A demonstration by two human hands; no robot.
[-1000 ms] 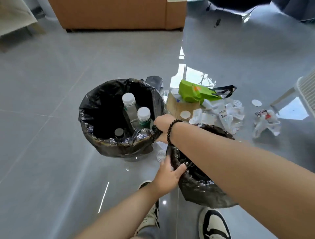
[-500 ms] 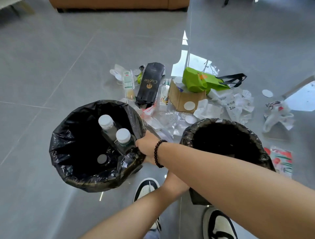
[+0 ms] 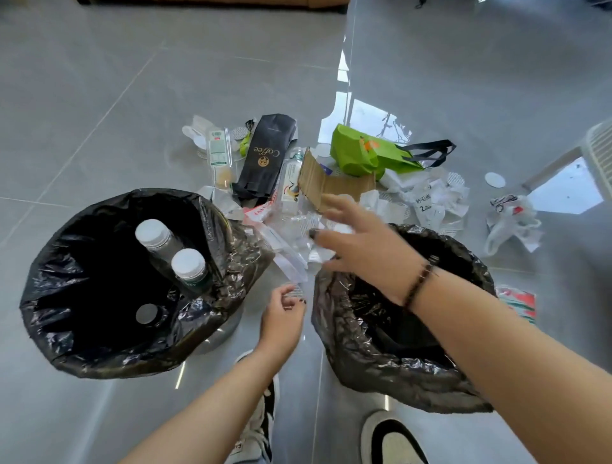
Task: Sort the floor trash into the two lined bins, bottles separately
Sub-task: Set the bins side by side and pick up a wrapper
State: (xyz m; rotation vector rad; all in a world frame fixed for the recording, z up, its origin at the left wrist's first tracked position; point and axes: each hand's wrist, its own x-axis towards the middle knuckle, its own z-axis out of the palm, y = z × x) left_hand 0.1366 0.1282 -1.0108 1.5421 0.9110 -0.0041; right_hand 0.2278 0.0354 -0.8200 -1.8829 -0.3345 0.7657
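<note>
left bin (image 3: 109, 334): black liner, three capped bottles (image 3: 188, 266) standing inside
right bin (image 3: 414, 361): just right of the left bin
right hand (image 3: 361, 246): fingers spread, holding nothing – over the far rim of the right bin
left hand (image 3: 281, 318): loose, nothing in it – between the bins
trash pile (image 3: 318, 185): on the floor beyond the left bin – coffee bag (image 3: 265, 155), cardboard (image 3: 331, 185), green bag (image 3: 361, 155)

The floor (image 3: 99, 99) is laid with large glossy grey tiles, thin grout lines running across them at angles. Bright daylight reflects off the sheen in a pale patch (image 3: 361, 112) near the middle, with what may be a window frame mirrored in it. Along the top edge sits the base of a brown piece of furniture (image 3: 212, 2). At the right edge stands a white slatted object on a leg (image 3: 596, 149), possibly a chair.
</note>
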